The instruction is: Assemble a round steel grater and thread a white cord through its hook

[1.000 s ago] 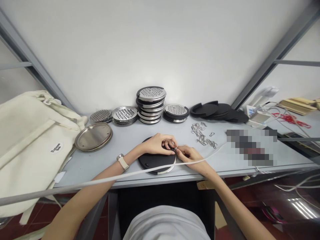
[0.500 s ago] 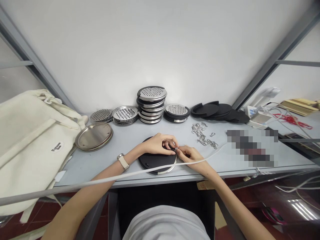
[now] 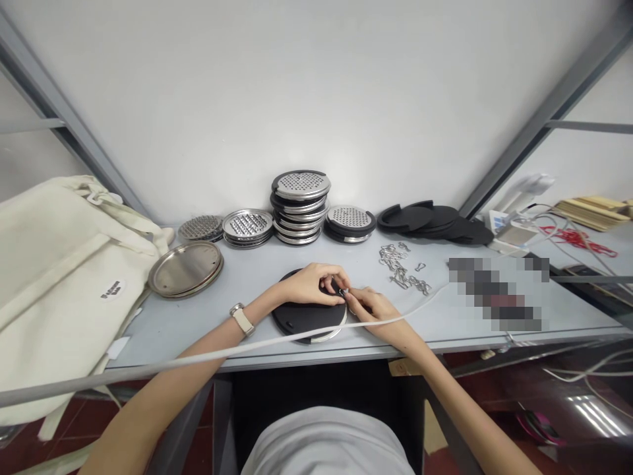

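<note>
A round black disc (image 3: 304, 318) with a silvery rim at its right lies near the table's front edge. My left hand (image 3: 315, 284) rests over its far side, thumb pressed down and fingers curled around the upper right edge. There, my right hand (image 3: 373, 311) pinches a tiny shiny metal piece against the disc's rim; it looks like one of the small metal clips (image 3: 395, 260) scattered farther back on the right. The fingertips of both hands nearly meet and hide most of this piece.
Perforated metal grater discs (image 3: 301, 185) stand stacked by the wall, with plain metal discs (image 3: 185, 267) at left. Black covers (image 3: 420, 218) lie at back right. A white cable (image 3: 208, 356) crosses in front of the disc. A cream bag (image 3: 59, 277) fills the left side.
My right hand has shifted slightly left and up, its fingertips closer to my left fingers at the disc's edge. The rest looks the same.
</note>
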Available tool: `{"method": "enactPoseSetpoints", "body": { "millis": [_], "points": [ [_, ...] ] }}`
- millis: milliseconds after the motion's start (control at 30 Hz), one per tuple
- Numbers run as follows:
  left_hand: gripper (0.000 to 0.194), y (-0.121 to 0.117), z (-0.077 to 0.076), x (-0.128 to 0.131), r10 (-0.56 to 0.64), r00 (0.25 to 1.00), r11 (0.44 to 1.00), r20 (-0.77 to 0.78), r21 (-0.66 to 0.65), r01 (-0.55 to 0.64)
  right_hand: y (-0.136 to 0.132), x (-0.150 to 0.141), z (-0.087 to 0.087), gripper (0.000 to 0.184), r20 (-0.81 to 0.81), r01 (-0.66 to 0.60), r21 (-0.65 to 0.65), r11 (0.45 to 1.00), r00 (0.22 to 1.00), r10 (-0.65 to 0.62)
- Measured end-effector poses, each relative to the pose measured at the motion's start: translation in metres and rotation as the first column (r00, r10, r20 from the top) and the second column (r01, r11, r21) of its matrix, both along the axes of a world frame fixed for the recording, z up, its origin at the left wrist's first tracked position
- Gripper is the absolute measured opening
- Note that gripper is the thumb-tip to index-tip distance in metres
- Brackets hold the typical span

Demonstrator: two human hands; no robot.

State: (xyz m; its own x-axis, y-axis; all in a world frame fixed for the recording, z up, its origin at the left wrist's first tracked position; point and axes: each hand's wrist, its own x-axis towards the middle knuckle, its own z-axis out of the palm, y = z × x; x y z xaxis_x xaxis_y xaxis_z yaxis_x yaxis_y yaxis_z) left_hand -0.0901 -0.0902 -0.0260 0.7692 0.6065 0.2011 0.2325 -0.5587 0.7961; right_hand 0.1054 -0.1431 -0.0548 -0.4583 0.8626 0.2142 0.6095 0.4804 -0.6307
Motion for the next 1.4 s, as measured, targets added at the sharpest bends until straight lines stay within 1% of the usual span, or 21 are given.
{"method": "enactPoseSetpoints", "body": {
  "millis": [200,700,1067,1233,1333,1400],
  "points": [
    [0.03,0.0,-0.0003,-0.0006,0.014,1.0,0.999,-0.014,-0.049,-0.015,0.0013,0.0002,-0.0027,0.038,0.03,0.003,0.014,1.0,1.0,-0.004],
    [0.031,0.0022,-0.0027,-0.0003,-0.027,0.999,0.994,-0.019,-0.102,0.025,0.0018,0.0017,-0.0011,0.039,0.014,-0.003,-0.041,0.999,1.0,0.003],
    [0.028,0.0018,-0.0012,-0.0008,-0.054,0.999,0.995,0.003,-0.081,0.054,0.003,0.0038,-0.004,0.038,-0.044,-0.004,-0.095,0.995,0.999,-0.001],
    [0.029,0.0013,-0.0002,-0.0016,-0.047,0.999,0.995,0.016,-0.086,0.048,0.0037,0.0055,-0.006,0.037,-0.031,0.01,-0.071,0.997,0.999,-0.013],
    [0.029,0.0007,-0.0001,-0.0019,-0.032,0.999,0.998,0.015,-0.046,0.033,0.0031,0.0035,-0.0043,0.037,-0.022,0.008,-0.059,0.998,1.0,-0.01],
    [0.03,0.0002,0.0005,-0.002,-0.001,1.0,1.0,-0.004,0.003,0.001,0.0022,0.0008,-0.0028,0.037,-0.005,0.011,-0.044,0.999,1.0,-0.012]
  ]
}}
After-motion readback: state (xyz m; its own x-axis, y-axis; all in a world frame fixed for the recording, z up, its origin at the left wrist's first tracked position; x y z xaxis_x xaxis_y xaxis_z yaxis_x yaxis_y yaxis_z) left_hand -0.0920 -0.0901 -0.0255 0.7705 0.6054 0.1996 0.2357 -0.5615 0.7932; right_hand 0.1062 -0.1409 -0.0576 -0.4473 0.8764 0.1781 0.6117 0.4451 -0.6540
